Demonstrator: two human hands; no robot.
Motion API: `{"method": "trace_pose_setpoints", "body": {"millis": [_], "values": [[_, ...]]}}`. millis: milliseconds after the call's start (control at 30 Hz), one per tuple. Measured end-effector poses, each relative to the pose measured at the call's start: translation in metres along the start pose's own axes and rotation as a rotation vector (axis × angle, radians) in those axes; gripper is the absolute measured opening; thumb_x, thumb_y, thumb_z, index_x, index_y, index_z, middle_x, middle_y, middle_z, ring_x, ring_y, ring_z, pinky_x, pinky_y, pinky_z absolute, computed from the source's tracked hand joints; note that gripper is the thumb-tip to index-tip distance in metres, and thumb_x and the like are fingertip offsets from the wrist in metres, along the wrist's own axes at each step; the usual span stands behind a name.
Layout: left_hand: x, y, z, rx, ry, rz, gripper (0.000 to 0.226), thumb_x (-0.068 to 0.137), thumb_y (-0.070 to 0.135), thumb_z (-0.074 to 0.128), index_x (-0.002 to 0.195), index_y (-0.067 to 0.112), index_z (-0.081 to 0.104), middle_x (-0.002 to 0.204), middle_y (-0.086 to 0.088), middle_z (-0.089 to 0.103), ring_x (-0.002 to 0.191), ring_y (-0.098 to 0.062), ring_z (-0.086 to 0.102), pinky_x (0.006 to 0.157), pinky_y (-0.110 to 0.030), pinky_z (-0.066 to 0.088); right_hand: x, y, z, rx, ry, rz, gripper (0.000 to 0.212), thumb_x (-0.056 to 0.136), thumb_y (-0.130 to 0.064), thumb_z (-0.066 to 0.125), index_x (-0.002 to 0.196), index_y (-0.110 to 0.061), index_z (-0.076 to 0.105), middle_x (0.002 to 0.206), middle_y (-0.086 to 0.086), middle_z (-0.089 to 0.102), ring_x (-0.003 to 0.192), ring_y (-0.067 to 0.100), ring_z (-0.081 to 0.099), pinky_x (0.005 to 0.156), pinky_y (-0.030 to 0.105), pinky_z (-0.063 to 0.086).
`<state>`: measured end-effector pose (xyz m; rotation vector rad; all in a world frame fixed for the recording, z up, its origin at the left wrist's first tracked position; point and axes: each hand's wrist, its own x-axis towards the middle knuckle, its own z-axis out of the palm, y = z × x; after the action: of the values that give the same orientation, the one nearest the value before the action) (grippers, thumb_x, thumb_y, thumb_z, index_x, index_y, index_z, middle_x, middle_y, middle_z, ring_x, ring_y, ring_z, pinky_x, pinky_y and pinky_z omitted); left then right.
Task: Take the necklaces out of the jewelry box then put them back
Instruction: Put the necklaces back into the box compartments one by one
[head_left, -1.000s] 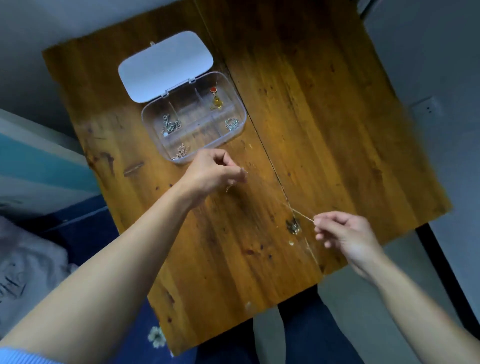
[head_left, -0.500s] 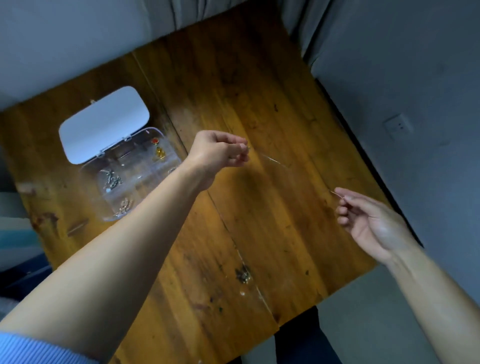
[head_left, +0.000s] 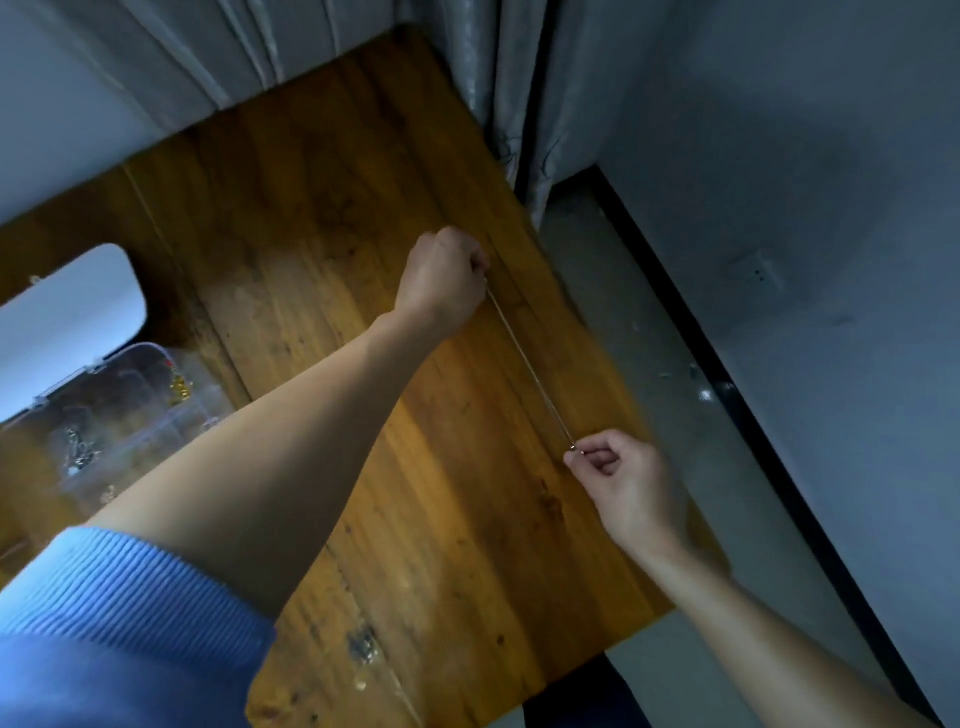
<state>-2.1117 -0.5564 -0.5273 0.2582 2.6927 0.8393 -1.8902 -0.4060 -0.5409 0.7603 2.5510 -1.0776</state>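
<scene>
The necklace (head_left: 530, 366) — slack half a second ago — is now pulled taut over the table (head_left: 322, 249); left hand (head_left: 441, 280) and right hand (head_left: 623, 483) pinch its ends, well clear of the box (head_left: 130, 415) — likely ready to lay down.

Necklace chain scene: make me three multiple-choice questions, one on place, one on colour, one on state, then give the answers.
1. Where is the jewelry box?
A. left edge of the table
B. right of the right hand
C. on the floor

2. What colour is the sleeve?
A. red
B. blue
C. white

3. How is the necklace chain?
A. coiled in the box
B. stretched between both hands
C. lying loose

Answers: A, it sits far left on the wooden table; B, ribbed blue fabric; B, left hand and right hand each pinch an end.
</scene>
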Motion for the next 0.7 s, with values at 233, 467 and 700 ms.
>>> {"method": "trace_pose_setpoints", "body": {"millis": [233,467,700], "values": [[0.0,0.0,0.014,0.149,0.057,0.101,0.017,0.093,0.009,0.054,0.102,0.011,0.068,0.111,-0.008,0.063,0.095,-0.024,0.062,0.071,-0.032,0.051,0.004,0.004,-0.007,-0.138,0.036,-0.18,0.013,0.08,-0.031,0.078,0.078,-0.02,0.071,0.059,-0.012,0.062,0.049,0.005,0.057,0.04,0.027,0.047],[-0.019,-0.016,-0.013,0.171,0.182,-0.004,0.033,0.091,0.026,0.061,0.123,0.016,0.057,0.122,-0.008,0.054,0.096,-0.028,0.062,0.069,-0.033,0.048,0.012,-0.003,-0.016,-0.113,-0.002,-0.15,0.04,0.082,-0.059,0.059,0.095,-0.023,0.069,0.063,-0.014,0.059,0.055,0.007,0.059,0.046,0.028,0.047],[-0.08,-0.083,-0.103,0.033,0.411,-0.178,0.022,0.09,0.022,0.062,0.11,0.014,0.064,0.11,-0.008,0.061,0.092,-0.02,0.059,0.073,-0.029,0.046,0.041,-0.095,0.001,0.033,-0.011,-0.326,0.028,0.089,-0.05,0.057,0.091,-0.024,0.069,0.067,-0.01,0.062,0.061,0.014,0.062,0.052,0.037,0.052]]}}
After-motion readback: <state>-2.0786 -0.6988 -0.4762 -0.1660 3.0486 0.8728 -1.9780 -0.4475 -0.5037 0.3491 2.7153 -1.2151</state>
